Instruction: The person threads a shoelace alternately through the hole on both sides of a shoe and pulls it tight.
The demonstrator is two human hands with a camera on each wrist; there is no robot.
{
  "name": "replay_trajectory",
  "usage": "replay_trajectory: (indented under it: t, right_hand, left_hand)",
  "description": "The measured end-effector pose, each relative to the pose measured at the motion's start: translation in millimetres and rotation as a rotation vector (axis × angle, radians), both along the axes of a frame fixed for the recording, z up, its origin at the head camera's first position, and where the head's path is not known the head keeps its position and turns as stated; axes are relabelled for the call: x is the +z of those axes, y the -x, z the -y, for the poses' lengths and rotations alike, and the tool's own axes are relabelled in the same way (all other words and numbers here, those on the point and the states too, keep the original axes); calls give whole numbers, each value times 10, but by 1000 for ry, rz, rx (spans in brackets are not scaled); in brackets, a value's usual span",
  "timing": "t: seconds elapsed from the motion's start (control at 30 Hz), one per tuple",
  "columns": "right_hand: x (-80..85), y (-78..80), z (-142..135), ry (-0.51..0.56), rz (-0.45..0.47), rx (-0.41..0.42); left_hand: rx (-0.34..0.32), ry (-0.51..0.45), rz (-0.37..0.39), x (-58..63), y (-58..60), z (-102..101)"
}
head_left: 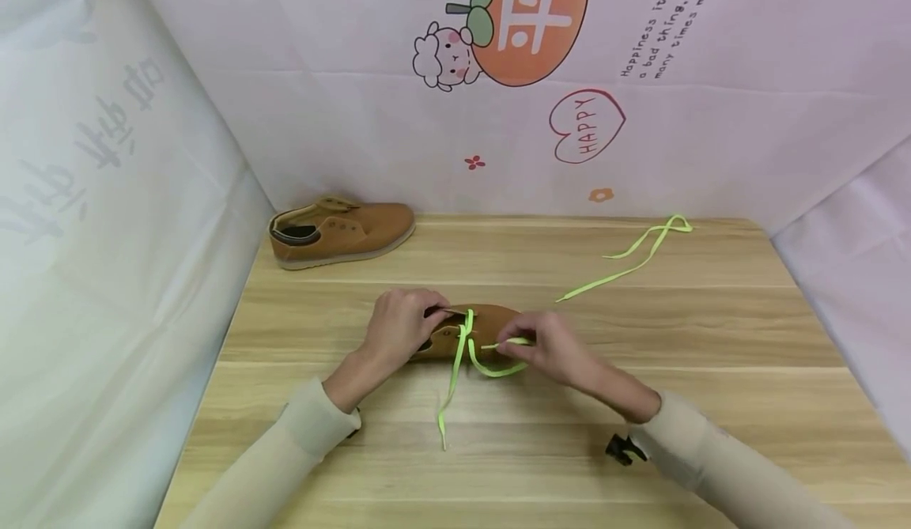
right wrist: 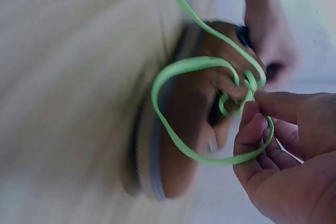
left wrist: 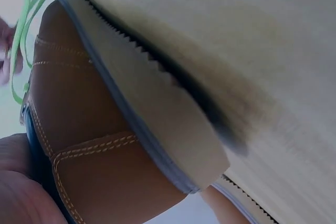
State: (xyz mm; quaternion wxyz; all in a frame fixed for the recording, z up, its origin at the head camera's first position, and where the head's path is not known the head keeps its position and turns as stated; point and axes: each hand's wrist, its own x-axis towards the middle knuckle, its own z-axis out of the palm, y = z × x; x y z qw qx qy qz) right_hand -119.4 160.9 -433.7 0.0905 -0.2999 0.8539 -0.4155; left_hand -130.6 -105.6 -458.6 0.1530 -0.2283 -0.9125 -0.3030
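Observation:
A brown leather shoe (head_left: 493, 322) lies between the two hands, its toe pointing right. My left hand (head_left: 400, 325) grips the far eyelet flap at its opening; in the left wrist view the hand (left wrist: 23, 198) shows beside the collar, next to the stitched heel (left wrist: 110, 182). A neon green shoelace (head_left: 458, 371) runs through the front eyelets, one end trailing onto the table toward the front. Near its other end, my right hand (head_left: 544, 345) pinches the lace, whose tip sticks out to the left. In the right wrist view, a loop of lace (right wrist: 157, 90) hangs below the fingertips (right wrist: 255, 121).
A second brown shoe (head_left: 356, 232), with no lace in it, stands at the back left of the wooden table (head_left: 541, 450). Another green shoelace (head_left: 640, 264) lies loose at the back right. White printed cloth (head_left: 342, 118) walls the back and sides.

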Motion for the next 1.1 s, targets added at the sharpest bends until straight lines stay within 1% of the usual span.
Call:
replay_trajectory:
  t: [0.07, 0.17, 0.27, 0.37, 0.5, 0.63, 0.73, 0.83, 0.93, 1.1]
  right_hand:
    - [50, 92, -11, 19, 23, -10]
    - [116, 226, -29, 28, 25, -25]
    - [173, 331, -21, 4, 9, -34]
    - [225, 416, 20, -27, -7, -21]
    - [284, 528, 100, -87, -45, 17]
    - [339, 634, 183, -140, -98, 78]
    - [358, 710, 229, -154, -129, 128]
    - [351, 781, 267, -172, -151, 160]
    - [342, 826, 312, -202, -173, 185]
    - [328, 825, 400, -241, -198, 220]
  left_hand:
    - [-14, 19, -51, -27, -13, 14]
    - [-34, 38, -115, -53, -18, 18]
    - [-48, 42, -159, -65, -18, 16]
    - [-61, 45, -199, -78, -15, 18]
    - [-79, 50, -249, -77, -14, 18]
    - [-93, 63, -282, -68, -11, 15]
    - [-98, 79, -310, -71, -5, 11]
    - [-99, 93, -339, -79, -1, 10]
    - [-101, 99, -358, -84, 2, 9]
    - [-108, 91, -379, -91, -2, 4]
